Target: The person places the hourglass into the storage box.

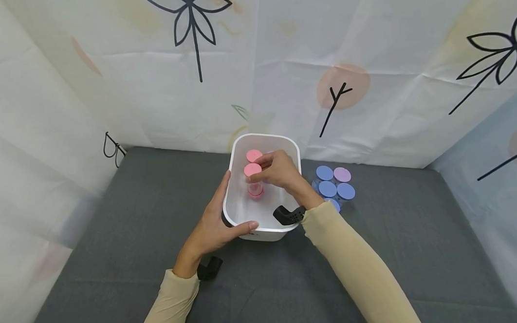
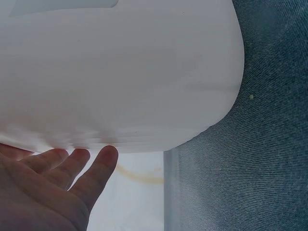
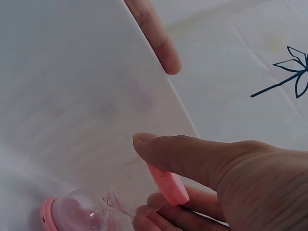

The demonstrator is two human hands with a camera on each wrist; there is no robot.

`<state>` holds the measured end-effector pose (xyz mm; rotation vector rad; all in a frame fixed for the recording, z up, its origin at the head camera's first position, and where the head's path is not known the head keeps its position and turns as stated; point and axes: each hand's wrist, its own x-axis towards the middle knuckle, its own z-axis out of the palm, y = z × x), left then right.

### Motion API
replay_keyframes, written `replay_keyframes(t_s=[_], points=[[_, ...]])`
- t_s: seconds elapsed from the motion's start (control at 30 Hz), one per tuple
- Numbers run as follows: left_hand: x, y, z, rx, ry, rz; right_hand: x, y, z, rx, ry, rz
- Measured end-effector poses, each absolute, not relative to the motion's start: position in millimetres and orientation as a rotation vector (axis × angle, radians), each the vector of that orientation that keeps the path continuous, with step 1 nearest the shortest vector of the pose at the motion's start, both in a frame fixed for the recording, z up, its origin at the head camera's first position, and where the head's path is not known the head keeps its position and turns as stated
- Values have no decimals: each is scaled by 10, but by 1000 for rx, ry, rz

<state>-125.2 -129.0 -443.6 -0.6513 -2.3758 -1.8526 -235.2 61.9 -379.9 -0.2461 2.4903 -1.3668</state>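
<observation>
My right hand [image 1: 280, 170] reaches into a white plastic bin [image 1: 261, 235] and grips a pink-capped sand timer [image 1: 252, 170]. In the right wrist view, thumb and fingers pinch its upper pink cap [image 3: 168, 185]; the clear bulbs slant down to a second pink cap [image 3: 48, 214] near the bin floor. Behind it in the bin, another pink cap [image 1: 254, 155] shows. My left hand [image 1: 213, 230] lies along the bin's left side with straight fingers, thumb over the near rim. In the left wrist view its fingertips [image 2: 107, 156] touch the outer wall.
Right of the bin, several blue-capped sand timers [image 1: 327, 189] stand close together with one purple-capped timer [image 1: 342, 174]; my right forearm partly covers them. A dark grey cloth [image 1: 141, 223] covers the table. Printed white curtains [image 1: 279, 94] rise behind and at both sides.
</observation>
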Motion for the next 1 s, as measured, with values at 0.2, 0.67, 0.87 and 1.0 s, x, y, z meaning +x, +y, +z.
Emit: replay_keyframes(t_s=[0.2, 0.67, 0.87, 1.0], points=[[-1257, -1289, -4430, -653, -2385, -1834, -2361, 618, -3805, -241, 2512, -1330], [-1267, -1293, -4443, -661, -2374, -1841, -2368, 614, -3823, -263, 2545, -1310], [-1263, -1293, -4428, -660, -2371, -1862, -2372, 610, -3835, -292, 2546, -1322], [-1261, -1294, -4434, -652, -2376, -1868, -2376, 608, -3844, -298, 2550, -1312]])
